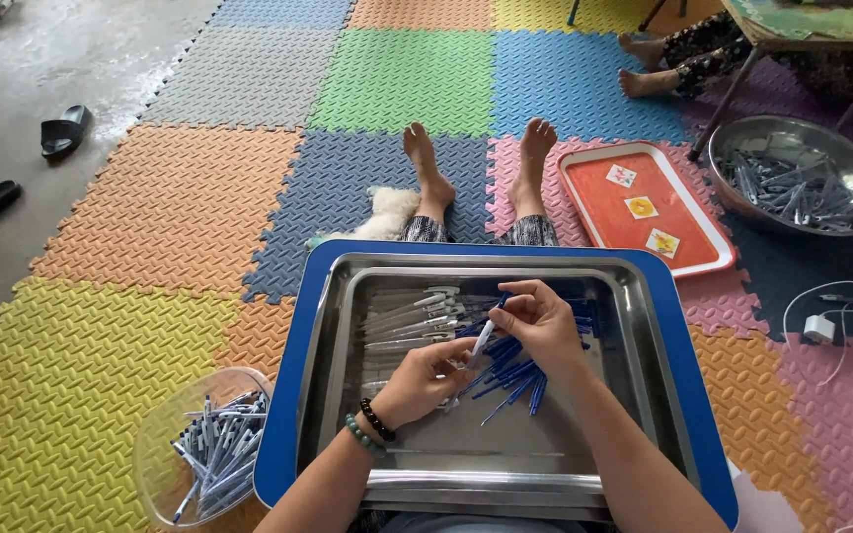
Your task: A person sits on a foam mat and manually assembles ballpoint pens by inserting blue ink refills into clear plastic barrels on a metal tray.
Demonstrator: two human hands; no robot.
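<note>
A steel tray rests on a blue tray across my lap. Clear pen barrels lie in a row at its left, and a heap of blue refills lies in the middle. My left hand grips a clear pen barrel that points up and right. My right hand pinches the upper end of that barrel, above the blue refills. A dark bead bracelet and a green one circle my left wrist.
A clear bowl of assembled pens stands at my lower left. An orange tray and a steel bowl of pens lie at the right. Another person's feet are at the top right. White cables and a charger lie on the foam mats.
</note>
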